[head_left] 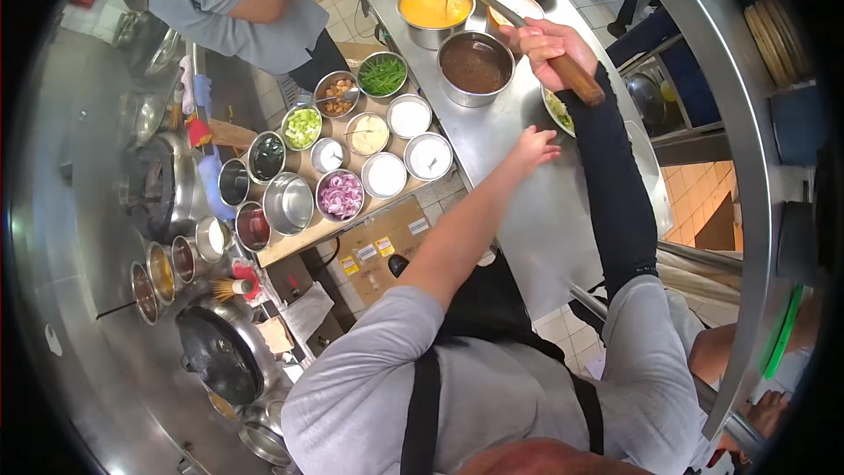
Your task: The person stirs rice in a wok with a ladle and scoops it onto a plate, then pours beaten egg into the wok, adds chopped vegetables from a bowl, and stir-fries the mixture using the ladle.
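Note:
My right hand (552,46) is closed round the wooden handle of a ladle (576,79). The ladle's bowl is full of yellow liquid and is held over a steel pot of yellow liquid (420,7); some seems to run down from it. Low over the steel table, my left hand (534,150) holds nothing, its fingers apart. Close by it lies a plate with greenish food (559,113), partly hidden by my right sleeve. A steel pot of brown sauce (476,66) stands between my hands and the yellow pot.
Left of the steel table (549,237), a wooden-topped stand (294,246) carries several steel bowls, among them green strips (382,75) and sliced red onion (340,195). Woks (220,352) line the far left. A person in grey (220,9) stands at upper left. A metal shelf edge (747,79) curves along my right.

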The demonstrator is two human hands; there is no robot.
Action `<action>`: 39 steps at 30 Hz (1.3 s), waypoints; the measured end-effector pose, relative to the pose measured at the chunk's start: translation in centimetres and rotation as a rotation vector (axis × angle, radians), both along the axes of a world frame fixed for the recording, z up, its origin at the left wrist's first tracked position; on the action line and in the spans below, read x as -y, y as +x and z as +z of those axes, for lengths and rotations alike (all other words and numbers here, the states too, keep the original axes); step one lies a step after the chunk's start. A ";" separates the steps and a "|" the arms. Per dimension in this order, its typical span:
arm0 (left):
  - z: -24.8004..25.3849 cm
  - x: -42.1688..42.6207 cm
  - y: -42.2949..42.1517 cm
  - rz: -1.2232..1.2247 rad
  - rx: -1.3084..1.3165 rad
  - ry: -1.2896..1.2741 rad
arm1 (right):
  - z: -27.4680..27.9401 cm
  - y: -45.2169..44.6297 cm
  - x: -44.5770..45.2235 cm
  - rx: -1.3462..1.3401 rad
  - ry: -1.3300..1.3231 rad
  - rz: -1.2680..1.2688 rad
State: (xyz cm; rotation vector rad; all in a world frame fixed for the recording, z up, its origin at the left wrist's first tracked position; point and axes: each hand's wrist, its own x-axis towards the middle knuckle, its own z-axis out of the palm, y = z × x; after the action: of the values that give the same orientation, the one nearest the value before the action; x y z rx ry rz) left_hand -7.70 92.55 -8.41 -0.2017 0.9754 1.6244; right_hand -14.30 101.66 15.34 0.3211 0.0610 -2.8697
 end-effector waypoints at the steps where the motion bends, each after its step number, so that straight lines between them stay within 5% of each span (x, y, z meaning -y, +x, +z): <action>1: 0.5 -1.1 0.2 0.026 0.029 -0.028 | 0.6 0.0 -0.2 -0.044 -0.026 0.019; 7: -0.7 -5.3 1.2 -0.017 0.033 0.192 | 5.4 -0.3 -1.2 -0.144 -0.030 0.036; 15: 0.4 -7.1 1.9 0.108 -0.012 0.096 | 6.1 -1.0 -0.5 -0.134 0.050 0.060; 24: 0.4 6.7 4.6 0.115 -0.088 -0.062 | -1.5 -2.1 0.6 0.063 -0.115 0.017; 29: 5.1 17.0 3.7 0.016 -0.012 -0.093 | 0.9 1.5 1.7 0.017 -0.162 -0.015; 35: 12.5 17.6 -0.1 0.170 -0.126 -0.076 | 6.0 8.0 2.7 0.009 0.080 -0.019; 39: 12.2 14.2 -3.4 0.227 -0.080 0.191 | 9.5 14.1 7.1 0.105 0.447 -0.067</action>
State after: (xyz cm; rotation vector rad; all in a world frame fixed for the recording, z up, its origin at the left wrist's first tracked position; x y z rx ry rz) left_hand -11.10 78.37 3.78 -0.1209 0.8753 1.9355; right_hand -0.16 94.54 24.81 0.5648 0.6882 -2.8729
